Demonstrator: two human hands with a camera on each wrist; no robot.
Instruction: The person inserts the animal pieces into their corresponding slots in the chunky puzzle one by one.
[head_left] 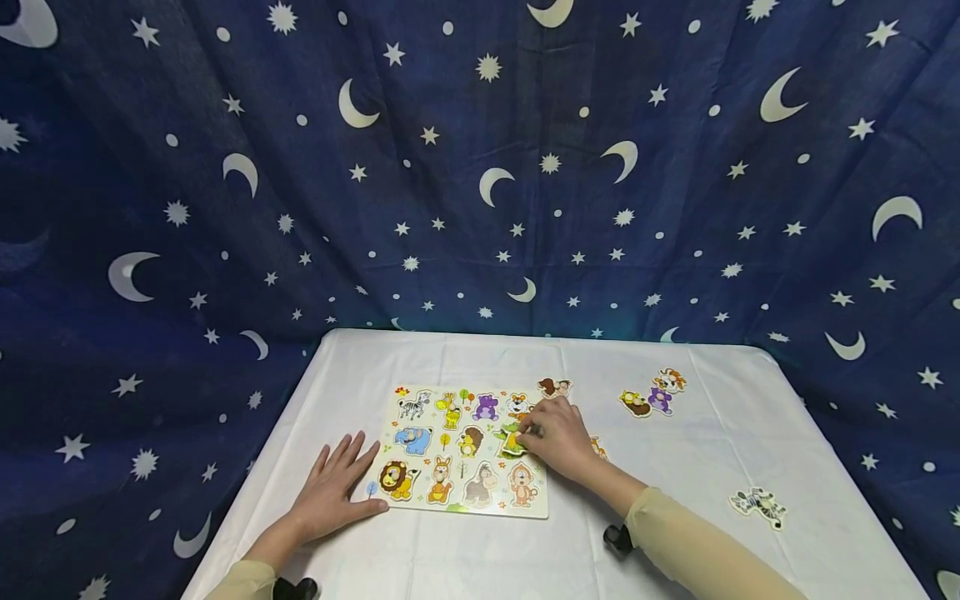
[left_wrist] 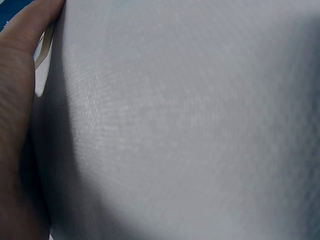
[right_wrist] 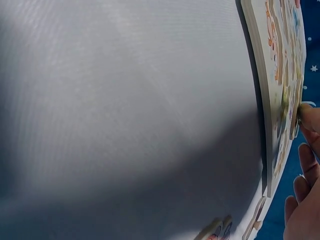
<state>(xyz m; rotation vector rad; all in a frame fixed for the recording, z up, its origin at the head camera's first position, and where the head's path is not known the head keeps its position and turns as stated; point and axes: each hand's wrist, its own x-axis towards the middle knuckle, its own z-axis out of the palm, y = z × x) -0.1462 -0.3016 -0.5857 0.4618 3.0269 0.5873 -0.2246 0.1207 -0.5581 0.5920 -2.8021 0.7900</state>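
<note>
Right hand (head_left: 558, 435): thumb and fingers pinch the green piece (head_left: 512, 451).
Green piece: over the board (head_left: 539, 504), right side, middle row.
Left hand (head_left: 330, 487): fingers straight, spread on the cloth (head_left: 450, 567); thumb at the board's near left corner.
Board's far right corner: brown piece (head_left: 551, 387) just beside.
Room rightward: cloth extends between board and zebra piece (head_left: 759, 506), well apart.

1. Dark blue fabric backdrop (head_left: 525, 192), far side: printed pale crescent moons, stars and dots; lettering, none legible.
2. Cream rectangular board (head_left: 510, 512) with coloured animal pictures, middle of table: words or numbers, none legible.
3. Flat black-and-white zebra-shaped piece (head_left: 759, 507), near right: marking, none legible.
4. Plain white tablecloth (head_left: 675, 467): label or brand, none legible.
</note>
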